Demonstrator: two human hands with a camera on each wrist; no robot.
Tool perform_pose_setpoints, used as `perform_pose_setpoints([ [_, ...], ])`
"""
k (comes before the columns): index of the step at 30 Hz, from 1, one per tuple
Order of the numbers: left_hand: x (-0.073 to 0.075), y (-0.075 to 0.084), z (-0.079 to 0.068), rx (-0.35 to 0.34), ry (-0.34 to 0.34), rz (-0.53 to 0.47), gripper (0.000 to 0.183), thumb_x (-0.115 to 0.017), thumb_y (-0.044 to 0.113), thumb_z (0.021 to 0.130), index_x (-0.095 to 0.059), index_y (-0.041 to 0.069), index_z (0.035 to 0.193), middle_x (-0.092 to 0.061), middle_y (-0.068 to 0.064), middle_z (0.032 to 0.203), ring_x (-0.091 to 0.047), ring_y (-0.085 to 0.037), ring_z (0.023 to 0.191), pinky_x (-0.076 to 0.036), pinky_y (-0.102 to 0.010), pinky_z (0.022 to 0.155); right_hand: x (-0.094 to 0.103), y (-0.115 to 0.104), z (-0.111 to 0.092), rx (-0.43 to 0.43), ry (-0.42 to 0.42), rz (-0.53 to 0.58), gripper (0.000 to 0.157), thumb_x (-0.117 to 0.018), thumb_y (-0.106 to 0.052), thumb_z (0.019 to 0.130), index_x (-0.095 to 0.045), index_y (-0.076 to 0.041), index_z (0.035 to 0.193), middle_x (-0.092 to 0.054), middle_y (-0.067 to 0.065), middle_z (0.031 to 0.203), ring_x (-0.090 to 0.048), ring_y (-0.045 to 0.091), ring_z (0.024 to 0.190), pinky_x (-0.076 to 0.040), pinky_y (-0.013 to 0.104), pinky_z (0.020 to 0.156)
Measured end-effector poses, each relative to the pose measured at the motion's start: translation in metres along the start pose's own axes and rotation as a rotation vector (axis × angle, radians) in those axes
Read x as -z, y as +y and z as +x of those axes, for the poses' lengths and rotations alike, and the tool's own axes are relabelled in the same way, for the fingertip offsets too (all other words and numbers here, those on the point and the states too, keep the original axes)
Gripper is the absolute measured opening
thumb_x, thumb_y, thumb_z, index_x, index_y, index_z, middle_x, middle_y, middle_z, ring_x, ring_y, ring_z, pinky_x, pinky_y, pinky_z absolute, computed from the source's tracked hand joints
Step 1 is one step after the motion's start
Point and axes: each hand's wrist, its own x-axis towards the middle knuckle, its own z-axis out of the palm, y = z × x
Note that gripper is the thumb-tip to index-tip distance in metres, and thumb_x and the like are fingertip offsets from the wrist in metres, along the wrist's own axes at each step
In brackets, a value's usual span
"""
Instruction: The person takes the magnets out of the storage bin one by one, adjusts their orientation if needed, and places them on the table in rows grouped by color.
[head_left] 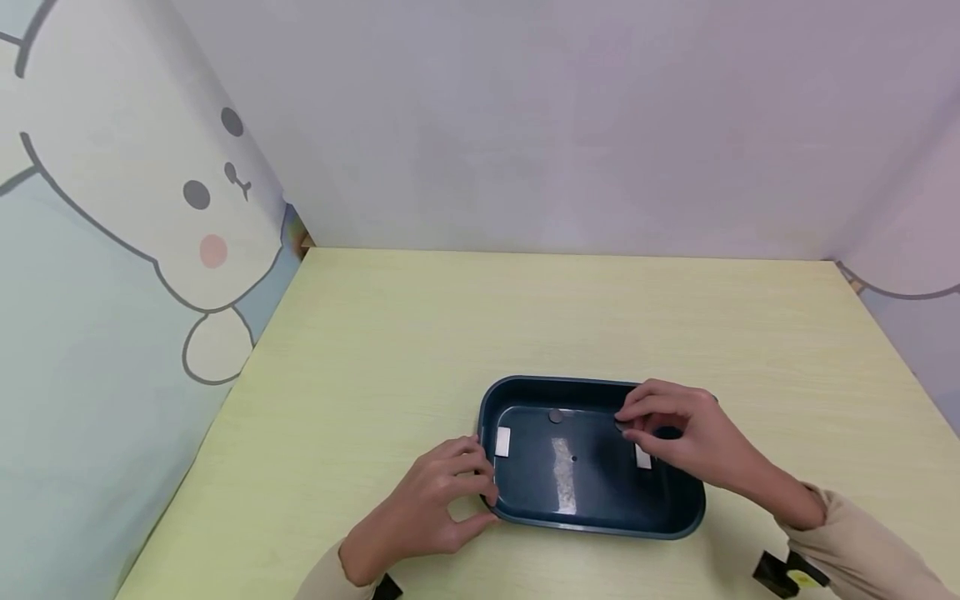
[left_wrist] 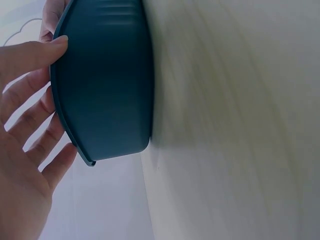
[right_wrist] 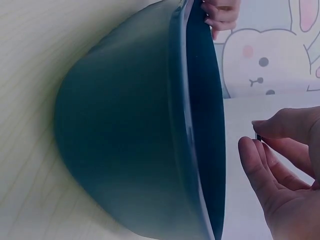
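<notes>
A dark teal plastic tray (head_left: 600,500) with raised walls sits on the table. At its left end my left hand (head_left: 442,500) holds the rim, with fingers and thumb at the edge; the left wrist view shows the thumb (left_wrist: 60,41) against the lip. Over the tray's right part, my right hand (head_left: 686,429) pinches a small dark disc (right_wrist: 258,136) between thumb and fingertips, above the rim's level. A similar small round disc (head_left: 556,416) lies on the tray floor near the back wall. Two white rectangular pieces, one at the left (head_left: 502,442) and one at the right (head_left: 642,457), show inside the tray.
The pale wooden table (head_left: 375,333) extends behind and to both sides of the tray. A plain light wall (head_left: 555,150) stands at the back, and a panel with a cartoon rabbit (head_left: 150,167) rises along the left side. Black devices (head_left: 780,575) are strapped at the wrists.
</notes>
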Motion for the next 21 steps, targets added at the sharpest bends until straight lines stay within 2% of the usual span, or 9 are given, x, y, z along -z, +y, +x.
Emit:
perform_pose_setpoints([
  [2,0.0,0.0,0.0,-0.009,0.004,0.002,0.014,-0.079,0.024,0.074,-0.065,0.022,0.076,-0.06,0.01,0.088,-0.053,-0.01,0.095,-0.045,-0.031,0.094,0.002,0.0,-0.001,0.003,0.006,-0.011,0.031,-0.074,0.005,0.075,-0.071,-0.017,0.097,-0.061,-0.003,0.098,-0.06,0.007,0.071,-0.053,0.021,0.059],
  [8,-0.001,0.0,-0.001,0.022,-0.011,-0.013,0.014,-0.079,0.024,0.073,-0.065,0.022,0.075,-0.06,0.011,0.088,-0.052,-0.008,0.095,-0.044,-0.031,0.096,0.007,-0.001,-0.004,0.013,0.029,-0.04,0.033,-0.075,0.006,0.074,-0.071,-0.017,0.097,-0.06,-0.003,0.097,-0.059,0.007,0.07,-0.051,0.019,0.059],
  [15,-0.001,0.0,-0.001,0.033,-0.015,-0.02,0.014,-0.079,0.025,0.073,-0.065,0.023,0.075,-0.06,0.011,0.088,-0.052,-0.007,0.095,-0.043,-0.031,0.098,0.013,0.0,-0.008,-0.024,0.047,-0.067,0.034,-0.074,0.006,0.074,-0.071,-0.017,0.099,-0.06,-0.002,0.097,-0.058,0.007,0.07,-0.052,0.02,0.061],
  [21,-0.001,-0.001,-0.001,-0.012,0.006,0.006,0.015,-0.079,0.024,0.073,-0.065,0.023,0.076,-0.06,0.011,0.088,-0.053,-0.01,0.096,-0.045,-0.032,0.094,0.017,0.001,-0.011,-0.084,0.06,-0.09,0.031,-0.074,0.005,0.075,-0.071,-0.016,0.098,-0.06,-0.002,0.096,-0.057,0.008,0.072,-0.053,0.02,0.062],
])
